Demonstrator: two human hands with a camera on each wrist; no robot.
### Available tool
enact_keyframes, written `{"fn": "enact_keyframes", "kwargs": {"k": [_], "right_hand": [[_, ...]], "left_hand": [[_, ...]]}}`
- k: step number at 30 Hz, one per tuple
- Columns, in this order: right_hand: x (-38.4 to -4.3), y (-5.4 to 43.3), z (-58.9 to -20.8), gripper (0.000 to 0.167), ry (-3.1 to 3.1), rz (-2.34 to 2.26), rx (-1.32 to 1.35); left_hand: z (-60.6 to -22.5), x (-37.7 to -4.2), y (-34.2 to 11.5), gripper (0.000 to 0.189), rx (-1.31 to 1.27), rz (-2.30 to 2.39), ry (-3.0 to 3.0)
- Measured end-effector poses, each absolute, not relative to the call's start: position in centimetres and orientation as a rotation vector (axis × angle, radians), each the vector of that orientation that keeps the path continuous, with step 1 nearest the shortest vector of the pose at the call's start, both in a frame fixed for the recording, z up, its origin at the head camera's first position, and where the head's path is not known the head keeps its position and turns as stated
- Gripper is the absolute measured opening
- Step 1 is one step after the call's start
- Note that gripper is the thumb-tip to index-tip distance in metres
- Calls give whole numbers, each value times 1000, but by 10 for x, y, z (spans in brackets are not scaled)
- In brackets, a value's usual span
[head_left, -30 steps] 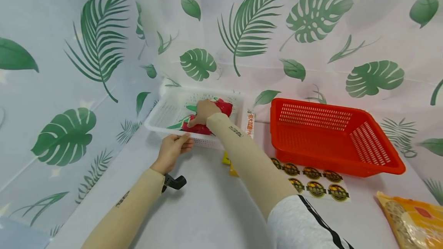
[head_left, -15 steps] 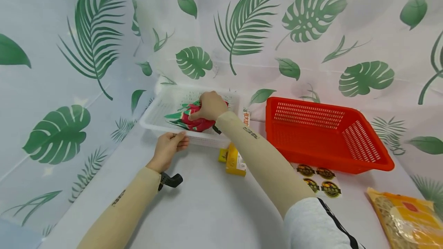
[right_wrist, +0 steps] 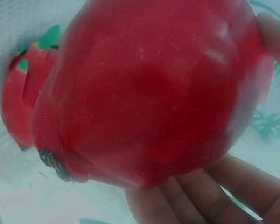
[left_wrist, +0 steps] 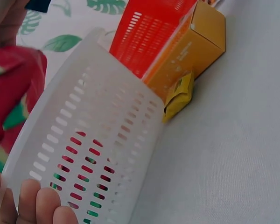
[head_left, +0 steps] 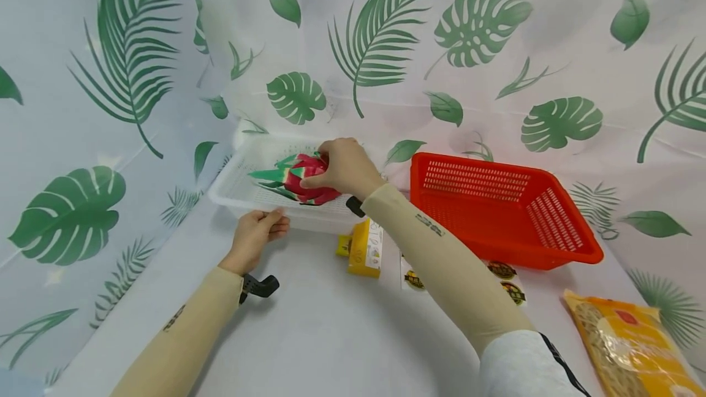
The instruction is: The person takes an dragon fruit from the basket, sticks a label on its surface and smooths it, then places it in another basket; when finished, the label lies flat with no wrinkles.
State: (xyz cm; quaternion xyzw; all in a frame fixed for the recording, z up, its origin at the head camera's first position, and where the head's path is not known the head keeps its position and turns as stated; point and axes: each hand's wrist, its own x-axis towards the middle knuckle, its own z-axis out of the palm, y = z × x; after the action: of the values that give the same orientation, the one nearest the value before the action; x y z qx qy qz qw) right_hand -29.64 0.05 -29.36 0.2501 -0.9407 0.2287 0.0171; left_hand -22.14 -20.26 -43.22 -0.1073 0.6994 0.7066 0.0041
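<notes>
My right hand (head_left: 350, 167) grips a pink-red dragon fruit (head_left: 306, 179) with green-tipped scales, thumb on the near side and fingers around the far side. The fruit is over the white plastic basket (head_left: 314, 220), its green tips pointing left. Close up in the right wrist view, the dragon fruit (right_wrist: 154, 93) shows its dark stem end. Behind it, a second dragon fruit (right_wrist: 28, 93) lies in the basket. At the near rim, my left hand (head_left: 254, 238) pinches the basket's edge; the left wrist view has its fingers (left_wrist: 46, 203) against the slotted wall.
A red plastic basket (head_left: 507, 253) stands to the right. Beside the white basket's front corner are a yellow box (head_left: 365, 250) and a small yellow packet (head_left: 344, 245). Round stickers (head_left: 413, 279) lie under my right forearm. An orange bag (head_left: 634, 342) sits at the right.
My right hand has lifted the dragon fruit up from among the fruit in the white basket. My left hand stays at the rim. The head view has shifted slightly right.
</notes>
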Motion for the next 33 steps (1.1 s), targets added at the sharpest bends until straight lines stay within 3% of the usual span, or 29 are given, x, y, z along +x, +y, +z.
{"fn": "enact_keyframes", "kwargs": {"k": [7,14,22,33], "right_hand": [[-262,34,-280,67,-2918,713,755],[-224,71,-285,62,-2905,727,761],[-185,109,-310,62,-2917,701,786],[-131,164,-357,73,-2966,702,628]], "left_hand": [[-429,-222,-201,47,-289,2195,2198],[-429,-221,-203,38,-275,2172,2194],[-428,-216,-204,52,-329,2155,2162],[-426,-215,-205,44,-284,2179,2150]]}}
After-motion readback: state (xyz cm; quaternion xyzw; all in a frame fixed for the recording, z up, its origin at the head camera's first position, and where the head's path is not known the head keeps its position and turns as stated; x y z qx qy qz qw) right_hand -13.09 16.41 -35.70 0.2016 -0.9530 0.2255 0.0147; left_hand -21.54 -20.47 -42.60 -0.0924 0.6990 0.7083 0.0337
